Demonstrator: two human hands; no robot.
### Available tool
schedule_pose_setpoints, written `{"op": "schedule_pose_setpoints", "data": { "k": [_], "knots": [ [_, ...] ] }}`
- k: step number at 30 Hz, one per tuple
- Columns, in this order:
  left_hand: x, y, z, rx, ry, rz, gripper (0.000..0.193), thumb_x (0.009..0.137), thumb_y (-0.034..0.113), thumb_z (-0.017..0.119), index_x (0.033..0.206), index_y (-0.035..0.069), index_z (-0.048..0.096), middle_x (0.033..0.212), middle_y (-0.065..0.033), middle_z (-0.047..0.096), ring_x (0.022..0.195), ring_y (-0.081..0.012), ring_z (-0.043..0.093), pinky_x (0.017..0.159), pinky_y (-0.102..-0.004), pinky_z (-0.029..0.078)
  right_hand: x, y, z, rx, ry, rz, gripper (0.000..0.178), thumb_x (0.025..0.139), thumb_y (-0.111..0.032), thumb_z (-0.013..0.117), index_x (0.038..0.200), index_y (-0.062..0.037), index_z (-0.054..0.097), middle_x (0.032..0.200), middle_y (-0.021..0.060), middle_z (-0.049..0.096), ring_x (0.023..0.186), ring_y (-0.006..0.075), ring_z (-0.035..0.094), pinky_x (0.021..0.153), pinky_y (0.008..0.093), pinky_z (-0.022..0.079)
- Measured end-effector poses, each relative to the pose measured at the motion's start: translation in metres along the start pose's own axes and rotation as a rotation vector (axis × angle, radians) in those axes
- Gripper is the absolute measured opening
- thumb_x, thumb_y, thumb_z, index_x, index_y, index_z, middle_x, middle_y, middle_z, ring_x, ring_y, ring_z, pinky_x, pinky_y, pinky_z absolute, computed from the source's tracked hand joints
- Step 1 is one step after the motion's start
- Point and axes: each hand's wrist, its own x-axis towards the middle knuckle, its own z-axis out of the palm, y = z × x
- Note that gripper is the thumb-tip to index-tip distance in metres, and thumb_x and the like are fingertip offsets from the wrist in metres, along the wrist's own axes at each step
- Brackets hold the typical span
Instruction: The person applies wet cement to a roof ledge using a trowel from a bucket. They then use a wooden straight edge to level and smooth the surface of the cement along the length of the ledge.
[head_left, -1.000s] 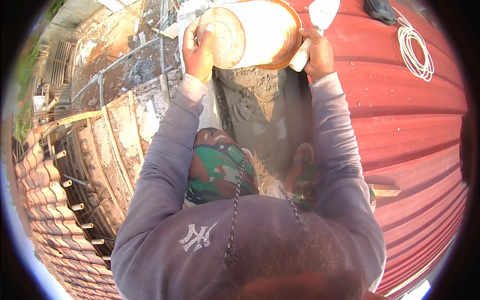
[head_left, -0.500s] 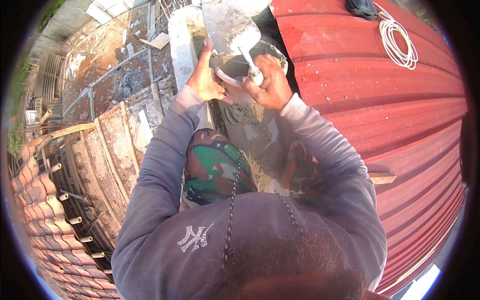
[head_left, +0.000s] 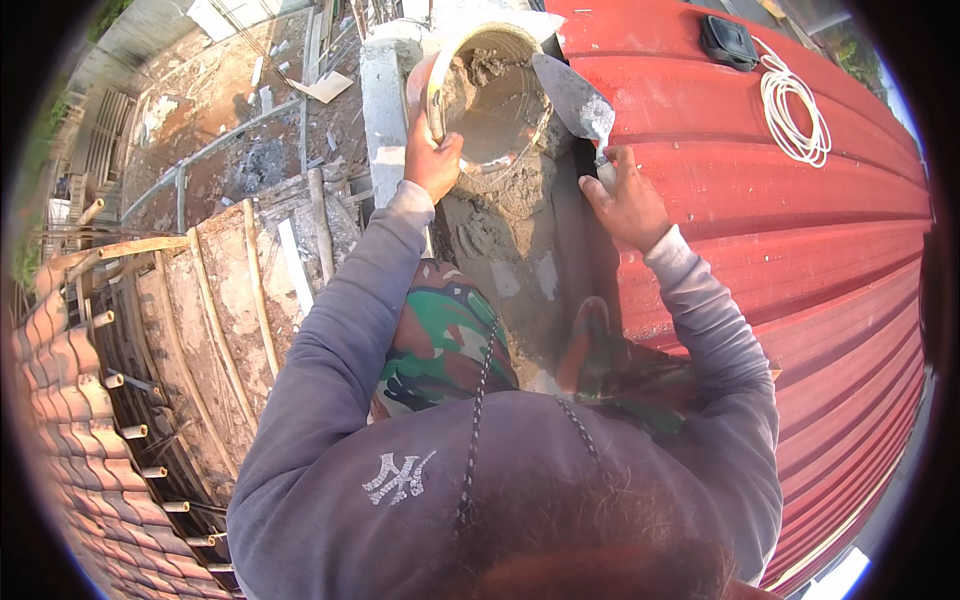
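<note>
My left hand (head_left: 433,163) grips the near-left rim of a round bucket (head_left: 437,80), which is tipped so that its mouth faces me. Wet grey mortar (head_left: 497,108) lies inside it. My right hand (head_left: 630,200) is closed around the pale handle of a trowel (head_left: 577,100). The metal blade points away from me and up to the left, its tip by the bucket's right rim. Below the bucket, a heap of mortar (head_left: 515,195) spreads along the top of the wall between my knees.
Red ribbed metal roofing (head_left: 800,250) slopes along my right, with a coiled white cable (head_left: 795,110) and a black case (head_left: 728,42) on it. To the left, the wall drops toward a lower dirt area with wooden poles (head_left: 215,315) and clay roof tiles (head_left: 90,450).
The trowel has moved right, away from over the bucket, and its blade has turned. The bucket now tilts with its mouth toward me, and my left hand has shifted onto its rim.
</note>
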Motion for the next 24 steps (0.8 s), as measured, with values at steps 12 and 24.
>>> {"op": "schedule_pose_setpoints", "data": {
  "k": [12, 24],
  "knots": [
    [-0.02, 0.071, 0.031, 0.44, 0.001, 0.338, 0.085, 0.087, -0.009, 0.052, 0.168, 0.011, 0.036, 0.17, -0.0293, 0.032, 0.161, -0.0493, 0.023, 0.129, -0.0433, 0.029, 0.07, -0.022, 0.016, -0.629, -0.002, -0.057, 0.058, 0.103, -0.016, 0.056, 0.158, -0.0086, 0.042, 0.123, 0.0233, 0.066, 0.109, 0.0438, 0.073, 0.085, 0.0542, 0.064],
    [-0.025, 0.078, -0.003, 0.319, -0.027, 0.411, 0.071, 0.088, -0.01, 0.051, 0.158, 0.002, 0.049, 0.168, -0.023, 0.04, 0.159, -0.0352, 0.037, 0.125, -0.0399, 0.036, 0.089, -0.038, 0.011, 0.245, -0.58, 0.256, 0.042, 0.103, -0.036, 0.063, 0.124, -0.0003, 0.07, 0.091, 0.0161, 0.072, 0.067, 0.0263, 0.071, 0.05, 0.0429, 0.056]
  ]
}}
